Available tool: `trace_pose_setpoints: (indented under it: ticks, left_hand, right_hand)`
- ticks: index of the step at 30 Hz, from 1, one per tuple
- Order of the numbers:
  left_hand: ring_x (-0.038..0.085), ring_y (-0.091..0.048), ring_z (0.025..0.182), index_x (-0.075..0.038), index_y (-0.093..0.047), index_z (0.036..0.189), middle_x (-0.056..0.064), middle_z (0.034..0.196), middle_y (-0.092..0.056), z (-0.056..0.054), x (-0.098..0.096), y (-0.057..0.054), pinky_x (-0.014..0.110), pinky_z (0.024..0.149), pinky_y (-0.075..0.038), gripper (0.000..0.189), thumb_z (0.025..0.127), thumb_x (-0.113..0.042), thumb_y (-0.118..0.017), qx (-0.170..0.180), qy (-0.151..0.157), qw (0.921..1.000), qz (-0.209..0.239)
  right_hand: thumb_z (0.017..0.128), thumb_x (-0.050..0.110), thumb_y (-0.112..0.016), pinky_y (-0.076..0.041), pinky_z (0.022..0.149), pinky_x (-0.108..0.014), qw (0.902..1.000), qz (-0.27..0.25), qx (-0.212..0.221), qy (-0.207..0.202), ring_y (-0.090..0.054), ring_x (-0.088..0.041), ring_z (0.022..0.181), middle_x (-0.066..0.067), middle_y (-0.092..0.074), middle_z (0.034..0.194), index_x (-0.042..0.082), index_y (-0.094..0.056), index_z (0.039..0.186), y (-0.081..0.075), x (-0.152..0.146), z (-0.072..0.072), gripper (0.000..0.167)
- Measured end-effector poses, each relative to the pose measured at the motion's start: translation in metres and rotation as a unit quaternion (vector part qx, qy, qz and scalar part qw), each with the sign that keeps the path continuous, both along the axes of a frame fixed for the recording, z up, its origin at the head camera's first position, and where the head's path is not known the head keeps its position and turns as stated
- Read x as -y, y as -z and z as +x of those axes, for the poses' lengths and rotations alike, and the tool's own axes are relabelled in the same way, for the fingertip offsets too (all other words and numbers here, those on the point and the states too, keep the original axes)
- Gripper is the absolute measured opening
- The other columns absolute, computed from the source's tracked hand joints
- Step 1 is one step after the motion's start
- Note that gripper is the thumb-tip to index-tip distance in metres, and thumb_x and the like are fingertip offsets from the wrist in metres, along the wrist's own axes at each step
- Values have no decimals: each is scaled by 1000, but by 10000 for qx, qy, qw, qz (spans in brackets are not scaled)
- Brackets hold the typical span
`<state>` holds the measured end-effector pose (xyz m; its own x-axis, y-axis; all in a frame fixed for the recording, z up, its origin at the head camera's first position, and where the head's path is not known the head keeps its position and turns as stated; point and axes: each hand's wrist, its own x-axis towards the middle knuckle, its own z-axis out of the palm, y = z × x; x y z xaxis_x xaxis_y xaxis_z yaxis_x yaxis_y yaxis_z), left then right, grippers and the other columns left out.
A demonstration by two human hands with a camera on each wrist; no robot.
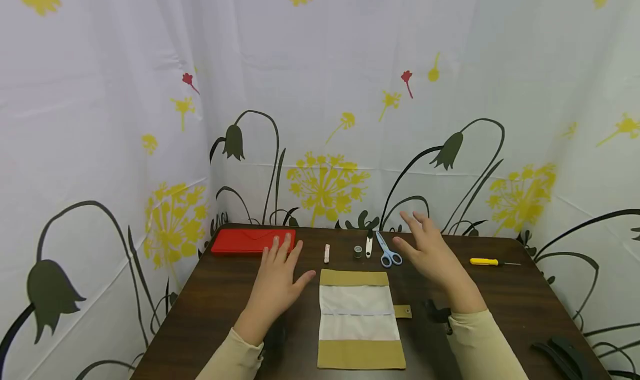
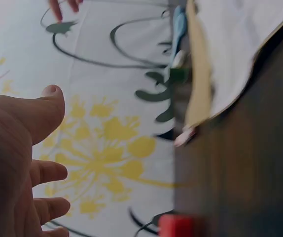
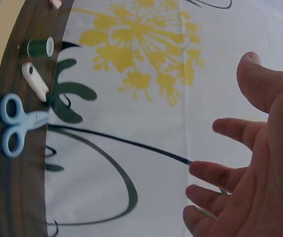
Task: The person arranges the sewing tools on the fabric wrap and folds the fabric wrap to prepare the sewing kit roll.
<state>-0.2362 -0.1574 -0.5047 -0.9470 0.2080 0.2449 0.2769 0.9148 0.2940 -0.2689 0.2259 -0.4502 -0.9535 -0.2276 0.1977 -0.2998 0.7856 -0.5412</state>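
Note:
My left hand [image 1: 276, 284] hovers over the table with fingers spread, between a red case [image 1: 235, 242] and an unfolded cloth pouch [image 1: 359, 353]. It holds nothing. On the other side, my right hand [image 1: 434, 253] is raised with fingers apart and nothing in its grasp, nearest to the light-blue scissors [image 1: 385, 249]. The pouch lies flat, tan at both ends and white inside, with a snap tab [image 1: 403, 311] at its right. Behind it are a green thread spool [image 3: 40, 47], a small white-handled tool with a dark tip [image 3: 35, 82] and a small pinkish strip [image 1: 327, 253].
A tool with a yellow handle and thin metal shaft [image 1: 484, 261] lies at the right of the dark wooden table [image 1: 300, 346]. A black object [image 1: 565, 356] sits at the near right corner. A flower-printed curtain [image 1: 320, 91] hangs behind and along both sides.

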Motion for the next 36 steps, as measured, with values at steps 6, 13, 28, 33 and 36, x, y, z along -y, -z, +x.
trace_pose_setpoints:
  ticks: [6, 13, 28, 33, 36]
  left_hand:
    - [46, -23, 167, -11, -48, 165, 20, 177, -34, 15, -14, 25, 68, 134, -16, 82, 101, -55, -73, 451, 401, 9969, 512]
    - [49, -20, 168, -1, -52, 158, 24, 178, -30, 20, -24, 49, 72, 133, -13, 76, 101, -46, -77, 1729, 1485, 9552, 1887]
    - [45, -4, 170, -3, -60, 151, 17, 182, -21, 6, -7, 73, 76, 130, 6, 66, 95, -27, -85, 2898, 2383, 8893, 2615]
    - [45, -6, 170, -3, -60, 150, 18, 181, -24, 5, -4, 76, 75, 130, 10, 66, 95, -26, -86, 2835, 2429, 8915, 2568]
    - [45, -7, 170, -3, -61, 150, 18, 181, -25, 4, -4, 77, 76, 130, 9, 65, 95, -26, -86, 2793, 2494, 8914, 2555]
  right_hand:
    - [111, 54, -57, -40, 121, -71, 9999, -122, 2, -27, -45, -50, 151, -24, -50, 160, 9, -42, 165, 6, 10, -9, 72]
    - [110, 36, -65, -55, 104, -58, 9995, -266, -49, 142, -67, -36, 121, -15, -71, 131, 6, -70, 134, 22, 26, -22, 39]
    - [107, 20, -69, -62, 89, -50, 9962, 266, 623, 543, -75, -29, 100, -11, -82, 115, 9, -82, 115, 67, 72, -79, 19]
    - [104, 18, -73, -62, 93, -52, 9935, 422, 852, 628, -76, -32, 106, -11, -81, 117, 12, -83, 114, 76, 77, -87, 15]
    - [103, 19, -74, -61, 95, -53, 9922, 478, 955, 638, -76, -33, 109, -11, -81, 119, 13, -82, 115, 84, 75, -90, 15]
